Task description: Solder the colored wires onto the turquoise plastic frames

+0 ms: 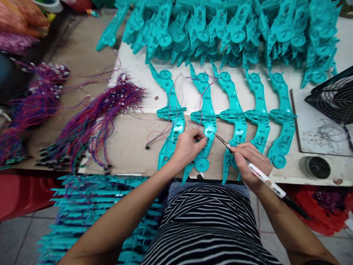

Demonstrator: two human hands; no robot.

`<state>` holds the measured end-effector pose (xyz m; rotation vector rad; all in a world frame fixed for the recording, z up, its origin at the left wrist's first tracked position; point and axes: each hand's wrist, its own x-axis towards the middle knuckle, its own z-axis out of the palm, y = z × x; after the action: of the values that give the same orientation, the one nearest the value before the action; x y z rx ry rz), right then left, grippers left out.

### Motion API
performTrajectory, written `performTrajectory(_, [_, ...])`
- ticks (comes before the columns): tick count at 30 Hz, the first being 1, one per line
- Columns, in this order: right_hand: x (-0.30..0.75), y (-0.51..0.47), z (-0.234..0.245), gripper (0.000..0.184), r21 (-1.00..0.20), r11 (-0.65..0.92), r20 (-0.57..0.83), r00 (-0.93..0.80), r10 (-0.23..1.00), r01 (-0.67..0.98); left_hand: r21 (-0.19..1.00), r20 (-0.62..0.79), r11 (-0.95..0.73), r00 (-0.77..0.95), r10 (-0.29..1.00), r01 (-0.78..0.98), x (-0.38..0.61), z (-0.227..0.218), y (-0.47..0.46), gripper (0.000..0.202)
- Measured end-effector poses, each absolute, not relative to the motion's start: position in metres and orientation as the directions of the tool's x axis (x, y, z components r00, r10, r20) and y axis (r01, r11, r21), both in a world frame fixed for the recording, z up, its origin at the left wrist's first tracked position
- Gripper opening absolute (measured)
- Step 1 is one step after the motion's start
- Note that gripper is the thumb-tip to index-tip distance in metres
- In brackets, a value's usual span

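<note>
My left hand point(189, 147) is closed in a pinch on thin wires over the second teal plastic shell point(206, 114) in a row of several on the workbench. My right hand point(249, 163) grips a white soldering iron point(264, 178); its metal tip point(220, 140) points left toward the pinched spot on that shell. Thin red and purple wires point(171, 129) run across the first two shells and trail off to the left. The other shells in the row point(259, 117) lie flat, untouched.
A big heap of teal shells point(234, 33) fills the back of the bench. Bundles of purple-red wires point(93, 121) lie to the left. A black fan grille point(335, 97), a grey plate with solder scraps point(320, 132) and a small round tin point(316, 167) sit at right. More teal parts point(88, 213) are stacked below left.
</note>
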<state>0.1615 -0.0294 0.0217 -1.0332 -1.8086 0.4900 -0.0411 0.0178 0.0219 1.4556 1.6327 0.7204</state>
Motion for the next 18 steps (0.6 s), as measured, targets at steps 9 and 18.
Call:
performTrajectory(9, [0.172,-0.026,0.015,0.029,-0.778,0.454,0.503,-0.002,0.864,0.433,0.83,-0.202,0.171,-0.001,0.979,0.531,-0.04,0.025,0.018,0.006])
performTrajectory(18, [0.176,-0.01,0.016,0.028,-0.639,0.302,0.46,0.036,0.887,0.707,0.795,-0.141,0.098,0.025,0.99,0.598,-0.041,0.016,0.014,0.005])
